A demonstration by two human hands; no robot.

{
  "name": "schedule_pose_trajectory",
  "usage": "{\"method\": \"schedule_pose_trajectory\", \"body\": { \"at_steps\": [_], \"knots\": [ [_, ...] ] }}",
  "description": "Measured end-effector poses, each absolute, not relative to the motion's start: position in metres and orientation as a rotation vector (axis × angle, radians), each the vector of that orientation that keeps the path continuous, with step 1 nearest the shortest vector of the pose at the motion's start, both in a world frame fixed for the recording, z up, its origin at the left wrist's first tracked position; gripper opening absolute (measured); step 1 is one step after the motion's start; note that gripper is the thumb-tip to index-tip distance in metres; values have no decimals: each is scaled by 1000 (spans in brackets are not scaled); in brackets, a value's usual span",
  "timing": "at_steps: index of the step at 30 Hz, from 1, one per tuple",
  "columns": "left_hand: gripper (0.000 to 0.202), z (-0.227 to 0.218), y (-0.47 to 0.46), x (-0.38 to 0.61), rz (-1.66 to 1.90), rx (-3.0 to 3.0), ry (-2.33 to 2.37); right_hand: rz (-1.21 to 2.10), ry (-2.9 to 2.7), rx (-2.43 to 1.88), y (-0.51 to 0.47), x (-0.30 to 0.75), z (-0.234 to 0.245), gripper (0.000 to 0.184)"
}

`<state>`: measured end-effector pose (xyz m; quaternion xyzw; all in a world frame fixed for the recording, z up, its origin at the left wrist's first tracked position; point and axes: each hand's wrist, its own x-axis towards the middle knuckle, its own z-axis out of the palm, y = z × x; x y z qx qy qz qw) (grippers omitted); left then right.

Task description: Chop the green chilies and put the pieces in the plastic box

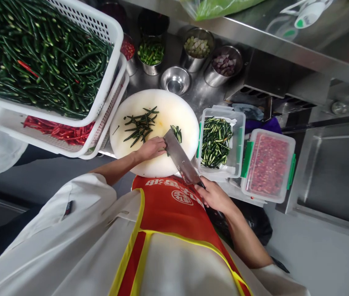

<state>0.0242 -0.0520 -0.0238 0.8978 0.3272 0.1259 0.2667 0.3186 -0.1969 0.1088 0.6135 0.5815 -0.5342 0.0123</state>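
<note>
My right hand (pixel 214 194) grips the dark handle of a cleaver (pixel 180 158). Its broad blade slants across the round white cutting board (pixel 159 164). Close against the blade, my left hand (pixel 152 149) rests on the board with curled fingers. A bit of green chili shows at its fingertips; the rest is hidden by hand and blade. Whole dark green chilies (pixel 140 125) lie in a loose pile on the board's left half. Just beyond the blade sits a small heap of cut chili pieces (pixel 176 133).
Right of the board stands a clear tub (pixel 238 144) of cut green chilies, beside a lidded box (pixel 268 164) of chopped pinkish-red food. Stacked white baskets (pixel 108 24) of green and red chilies crowd the left. Metal cups (pixel 194 63) and a small steel bowl (pixel 175 80) stand behind.
</note>
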Motion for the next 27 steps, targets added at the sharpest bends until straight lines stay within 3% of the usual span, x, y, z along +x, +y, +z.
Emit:
{"method": "schedule_pose_trajectory", "body": {
  "at_steps": [6,10,15,27],
  "knots": [
    [25,-28,-52,20,354,2421,836,-1466,1977,1954,-189,289,75,25],
    [26,-19,-53,16,285,2461,875,-1518,1963,2029,-182,281,63,24],
    [31,-6,-56,19,119,2479,1077,-1611,1896,2120,-191,293,66,27],
    [29,-24,-56,22,400,2464,882,-1569,1996,1984,-196,310,90,27]
  ]
}}
